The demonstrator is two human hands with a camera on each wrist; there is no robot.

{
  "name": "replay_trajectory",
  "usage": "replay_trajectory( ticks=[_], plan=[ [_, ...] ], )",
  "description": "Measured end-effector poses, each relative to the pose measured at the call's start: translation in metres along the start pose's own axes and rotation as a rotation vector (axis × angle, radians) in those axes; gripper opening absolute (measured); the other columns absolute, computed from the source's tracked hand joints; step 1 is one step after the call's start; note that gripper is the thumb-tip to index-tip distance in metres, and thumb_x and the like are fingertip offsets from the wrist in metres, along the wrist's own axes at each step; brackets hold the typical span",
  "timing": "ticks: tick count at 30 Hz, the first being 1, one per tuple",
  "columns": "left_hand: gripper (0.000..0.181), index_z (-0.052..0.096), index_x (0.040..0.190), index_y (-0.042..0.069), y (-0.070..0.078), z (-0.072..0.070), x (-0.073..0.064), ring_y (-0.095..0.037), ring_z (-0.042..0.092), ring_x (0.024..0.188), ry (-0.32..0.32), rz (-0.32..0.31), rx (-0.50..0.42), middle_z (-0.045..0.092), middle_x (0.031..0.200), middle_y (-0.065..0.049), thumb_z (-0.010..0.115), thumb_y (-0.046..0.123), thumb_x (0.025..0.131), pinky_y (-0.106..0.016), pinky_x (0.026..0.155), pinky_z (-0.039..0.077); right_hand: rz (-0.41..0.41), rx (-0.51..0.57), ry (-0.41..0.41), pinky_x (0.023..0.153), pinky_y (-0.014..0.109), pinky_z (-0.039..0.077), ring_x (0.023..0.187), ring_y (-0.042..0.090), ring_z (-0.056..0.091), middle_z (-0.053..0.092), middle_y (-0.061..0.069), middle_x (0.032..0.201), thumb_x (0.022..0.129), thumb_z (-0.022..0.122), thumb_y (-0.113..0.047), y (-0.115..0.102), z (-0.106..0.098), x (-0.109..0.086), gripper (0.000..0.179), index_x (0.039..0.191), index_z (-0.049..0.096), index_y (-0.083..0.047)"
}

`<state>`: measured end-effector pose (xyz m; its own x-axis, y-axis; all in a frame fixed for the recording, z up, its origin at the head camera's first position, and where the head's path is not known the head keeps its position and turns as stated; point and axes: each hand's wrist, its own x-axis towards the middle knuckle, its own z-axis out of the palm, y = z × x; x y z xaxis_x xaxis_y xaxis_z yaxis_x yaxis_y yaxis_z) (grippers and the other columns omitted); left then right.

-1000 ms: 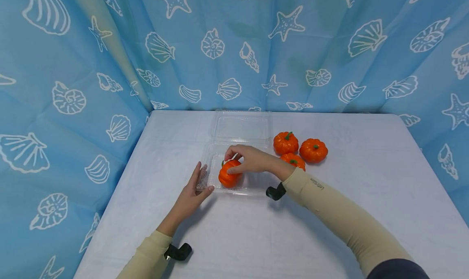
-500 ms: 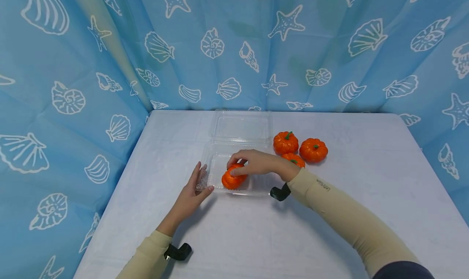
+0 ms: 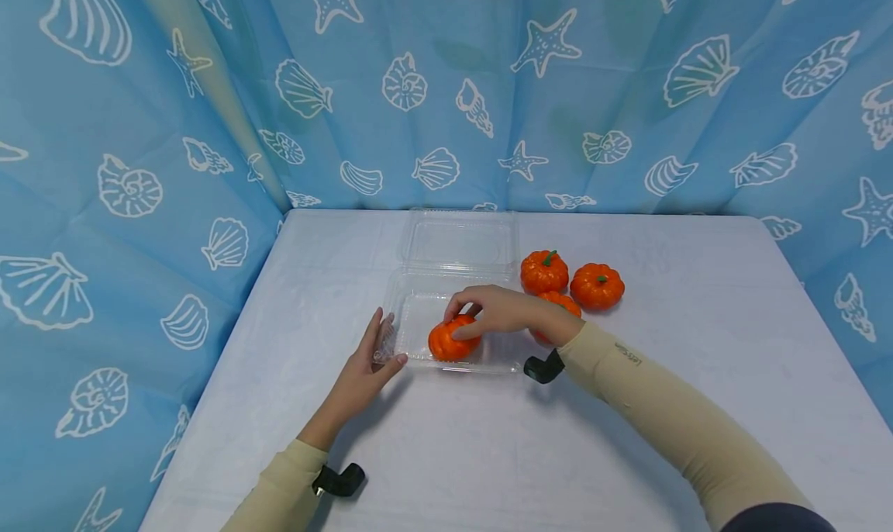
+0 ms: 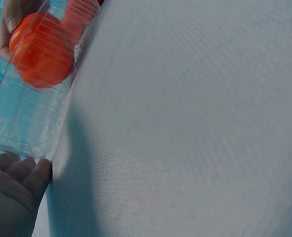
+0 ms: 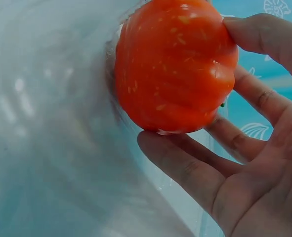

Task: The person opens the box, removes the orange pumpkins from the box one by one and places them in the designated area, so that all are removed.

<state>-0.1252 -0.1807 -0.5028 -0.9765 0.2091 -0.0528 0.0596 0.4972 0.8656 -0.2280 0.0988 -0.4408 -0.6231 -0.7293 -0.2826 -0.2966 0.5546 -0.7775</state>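
An orange pumpkin [image 3: 446, 346] sits low inside the tray of a clear plastic clamshell box [image 3: 412, 303], right of its middle and near the front wall. My right hand [image 3: 498, 309] grips it from above and the right; in the right wrist view thumb and fingers spread around the pumpkin [image 5: 178, 66]. At the box's left front corner is my left hand [image 3: 363, 377], fingers extended along the left wall and thumb on the front rim. The left wrist view shows straight fingertips of the left hand [image 4: 17, 192] against the box's end [image 4: 24, 140].
The box's lid [image 3: 460, 241] lies folded back toward the curtain [image 3: 446, 90]. Right of the box, several pumpkins stand together: one at the back [image 3: 544, 272], one farther right [image 3: 598, 287], another partly behind my right wrist. A white cloth [image 3: 446, 454] covers the table.
My right hand has shifted right with the pumpkin, which has turned so its green stem no longer shows in the head view. My left hand has stayed at the box corner.
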Motion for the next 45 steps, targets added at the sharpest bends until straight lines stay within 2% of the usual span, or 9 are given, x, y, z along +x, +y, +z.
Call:
replay_trajectory(
  ticks=[4, 12, 28, 36, 45],
  plan=[
    [0.094, 0.007, 0.165, 0.017, 0.000, 0.000, 0.000, -0.029, 0.031, 0.150, -0.002, 0.003, -0.002, 0.030, 0.165, -0.003, 0.071, 0.031, 0.097, -0.051, 0.112, 0.041, -0.033, -0.013, 0.013, 0.106, 0.045, 0.048, 0.122, 0.024, 0.056, 0.063, -0.005, 0.122, 0.092, 0.077, -0.027, 0.002, 0.000, -0.005, 0.022, 0.113, 0.070, -0.025],
    [0.094, 0.007, 0.165, 0.016, 0.000, 0.000, -0.001, -0.030, 0.031, 0.150, 0.001, 0.003, -0.007, 0.029, 0.166, -0.004, 0.070, 0.029, 0.097, -0.052, 0.112, 0.040, -0.067, -0.016, 0.046, 0.102, 0.037, 0.052, 0.119, 0.020, 0.055, 0.060, -0.003, 0.124, 0.091, 0.077, -0.022, 0.008, 0.003, -0.012, 0.021, 0.111, 0.070, -0.024],
    [0.092, 0.008, 0.165, 0.014, -0.002, 0.000, 0.000, -0.032, 0.031, 0.149, 0.007, 0.008, -0.012, 0.027, 0.166, -0.005, 0.069, 0.028, 0.098, -0.051, 0.111, 0.043, -0.120, 0.052, 0.123, 0.103, 0.045, 0.051, 0.124, 0.021, 0.052, 0.056, 0.000, 0.130, 0.093, 0.075, -0.021, 0.016, -0.004, -0.033, 0.019, 0.111, 0.069, -0.022],
    [0.093, 0.007, 0.165, 0.014, 0.000, 0.000, -0.001, -0.031, 0.032, 0.149, 0.008, 0.010, -0.025, 0.027, 0.167, -0.005, 0.070, 0.030, 0.098, -0.051, 0.109, 0.044, -0.154, 0.057, 0.206, 0.103, 0.047, 0.051, 0.128, 0.024, 0.050, 0.055, 0.001, 0.134, 0.094, 0.075, -0.023, 0.021, -0.004, -0.042, 0.020, 0.113, 0.069, -0.023],
    [0.092, 0.007, 0.165, 0.014, -0.001, 0.000, -0.001, -0.032, 0.033, 0.149, 0.006, 0.016, -0.029, 0.027, 0.166, -0.005, 0.069, 0.028, 0.098, -0.050, 0.109, 0.045, -0.133, 0.022, 0.313, 0.102, 0.048, 0.052, 0.130, 0.024, 0.050, 0.054, 0.000, 0.136, 0.091, 0.078, -0.022, 0.024, -0.007, -0.054, 0.024, 0.113, 0.070, -0.025]
  ],
)
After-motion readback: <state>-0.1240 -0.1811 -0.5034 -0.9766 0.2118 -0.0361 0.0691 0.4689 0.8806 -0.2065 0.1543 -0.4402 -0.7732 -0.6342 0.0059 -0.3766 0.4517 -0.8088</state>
